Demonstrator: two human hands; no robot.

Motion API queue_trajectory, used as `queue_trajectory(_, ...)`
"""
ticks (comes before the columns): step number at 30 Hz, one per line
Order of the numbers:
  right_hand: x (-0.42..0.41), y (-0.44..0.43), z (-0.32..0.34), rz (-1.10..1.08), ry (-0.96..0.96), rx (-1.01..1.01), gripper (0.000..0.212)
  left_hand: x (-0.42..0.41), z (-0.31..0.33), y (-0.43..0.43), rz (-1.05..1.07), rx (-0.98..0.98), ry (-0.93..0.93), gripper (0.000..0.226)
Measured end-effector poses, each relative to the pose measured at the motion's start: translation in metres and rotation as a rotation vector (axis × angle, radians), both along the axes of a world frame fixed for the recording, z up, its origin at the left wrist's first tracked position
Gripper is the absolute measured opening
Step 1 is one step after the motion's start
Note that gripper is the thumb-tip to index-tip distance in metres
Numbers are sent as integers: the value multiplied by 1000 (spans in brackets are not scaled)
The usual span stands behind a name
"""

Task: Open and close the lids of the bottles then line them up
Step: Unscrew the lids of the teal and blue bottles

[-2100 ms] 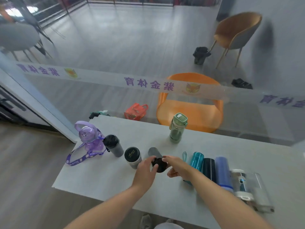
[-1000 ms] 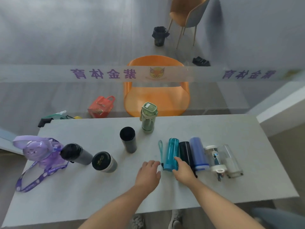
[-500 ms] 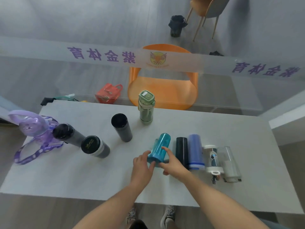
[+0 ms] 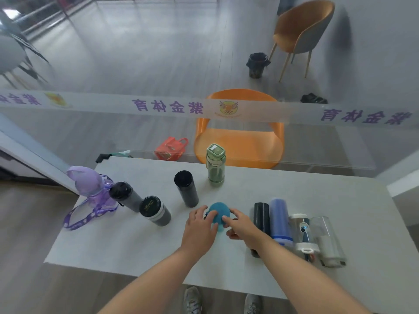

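Note:
I hold a teal bottle (image 4: pixel 218 213) lifted off the white table (image 4: pixel 294 196), its round end facing me. My left hand (image 4: pixel 200 225) grips its left side and my right hand (image 4: pixel 240 226) grips its right side. To the right, a black bottle (image 4: pixel 261 217), a blue bottle (image 4: pixel 280 219), a clear white-capped bottle (image 4: pixel 302 232) and a clear bottle (image 4: pixel 326 239) lie side by side. A black flask (image 4: pixel 186 188) and a green bottle (image 4: pixel 215 165) stand behind my hands.
At the left stand a purple bottle with strap (image 4: pixel 90 189), a dark grey bottle (image 4: pixel 125 196) and a black-lidded cup (image 4: pixel 155 210). An orange chair (image 4: pixel 240 141) and a red bag (image 4: pixel 171 148) sit beyond the glass partition.
The teal bottle lay in the row a second ago; both hands have raised it and turned it end-on toward me. The black flask now stands upright behind my hands.

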State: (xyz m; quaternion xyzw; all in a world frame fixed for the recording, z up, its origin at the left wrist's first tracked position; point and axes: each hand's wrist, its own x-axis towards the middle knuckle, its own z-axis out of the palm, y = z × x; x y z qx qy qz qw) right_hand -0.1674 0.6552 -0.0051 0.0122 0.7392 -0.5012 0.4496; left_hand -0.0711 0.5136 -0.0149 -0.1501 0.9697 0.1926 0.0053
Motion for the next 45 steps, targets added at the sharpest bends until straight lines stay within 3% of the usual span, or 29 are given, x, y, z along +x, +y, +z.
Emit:
queue_trajectory(3, 2, 3, 3, 12, 33, 24, 47, 4, 5, 0, -69, -92, -21, 39)
queue_trajectory(6, 1, 21, 4, -19, 79, 90, 45, 5, 6, 6, -276, -151, 100, 33)
queue_trajectory(11, 5, 81, -10, 1, 243, 287, 37, -4, -3, 39, -465, -30, 114, 26)
queue_trajectory(18, 38, 147, -50, 128, 343, 532, 41, -5, -57, 98, -215, 264, -218, 35)
queue_trajectory(22, 45, 148, -78, 179, 395, 532, 51, -10, -88, 123, -109, 410, -300, 42)
queue_trajectory(26, 47, 138, -97, 98, 380, 459, 50, -13, -99, 134, 25, 530, -326, 34)
queue_trajectory(34, 25, 127, -60, -27, 240, 193, 42, -15, -55, 117, 104, 449, -154, 33)
queue_trajectory(40, -14, 111, -8, -148, 175, 64, 35, -35, -5, 106, 37, 348, 90, 39)
queue_trajectory(45, -38, 97, 17, -160, 160, 18, 46, -64, 19, 94, -104, 7, 58, 36)
